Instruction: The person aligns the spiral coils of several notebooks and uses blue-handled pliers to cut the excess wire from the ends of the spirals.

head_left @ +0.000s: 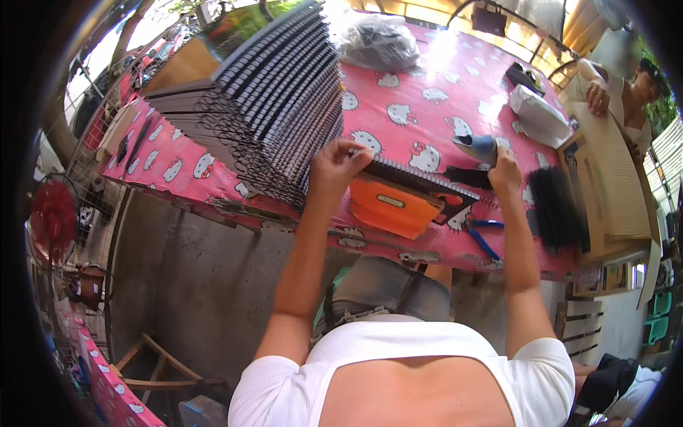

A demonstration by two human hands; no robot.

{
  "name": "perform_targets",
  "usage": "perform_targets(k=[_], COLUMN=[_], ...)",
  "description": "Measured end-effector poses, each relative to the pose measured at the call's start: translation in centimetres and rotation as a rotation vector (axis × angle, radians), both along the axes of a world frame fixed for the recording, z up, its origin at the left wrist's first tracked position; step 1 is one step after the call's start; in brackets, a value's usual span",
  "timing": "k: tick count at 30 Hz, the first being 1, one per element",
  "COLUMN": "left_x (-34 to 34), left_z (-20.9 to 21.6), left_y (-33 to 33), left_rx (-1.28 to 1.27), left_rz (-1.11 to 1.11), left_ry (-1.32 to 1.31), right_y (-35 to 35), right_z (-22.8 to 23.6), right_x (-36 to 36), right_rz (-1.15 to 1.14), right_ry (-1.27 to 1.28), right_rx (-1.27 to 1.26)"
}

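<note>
My left hand is closed, fingers pinching the left end of a dark-edged notebook. Its orange cover hangs toward me at the table's near edge. Past the notebook's right end, my right hand is closed around a blue-grey rounded object, whose kind I cannot make out. A short black bundle lies just beside that hand. Blue-handled pliers rest on the table below it. To the left of my left hand rises a tall stack of spiral notebooks, wire coils facing me.
A pink patterned cloth covers the table. A blurred black bundle and a cardboard box occupy the right side, where another person has a hand on the box. A plastic bag and a white package lie farther back.
</note>
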State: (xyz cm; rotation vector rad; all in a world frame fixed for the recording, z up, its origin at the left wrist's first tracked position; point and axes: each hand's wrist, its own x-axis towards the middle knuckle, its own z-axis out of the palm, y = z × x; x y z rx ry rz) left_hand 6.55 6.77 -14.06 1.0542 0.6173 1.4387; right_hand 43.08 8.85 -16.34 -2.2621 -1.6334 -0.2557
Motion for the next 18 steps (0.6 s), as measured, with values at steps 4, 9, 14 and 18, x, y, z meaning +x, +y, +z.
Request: perform_targets(k=[4, 9, 14, 18], left_x=[1.3, 2.3, 4.7, 6.3], left_z=[7.8, 11.4, 2.1, -0.1], left_y=[-2.4, -10.1, -10.0, -10.4], left_rx=[0.689, 0.968, 0.671, 0.535], left_rz=[0.422, 0.729, 0.258, 0.390], left_ry=[0.551, 0.091, 0.783, 0.647], right_y=[-5.2, -14.9, -16.7, -18.5], right_z=[-0.9, -3.1, -1.5, 3.9], right_x=[0.9, -1.9, -4.7, -10.3], right_rz=[0.234, 0.515, 0.350, 0.624], right_ry=[0.016, -0.009, 0.107, 0.670], right_rx=[0.025, 0.042, -0.100, 0.027])
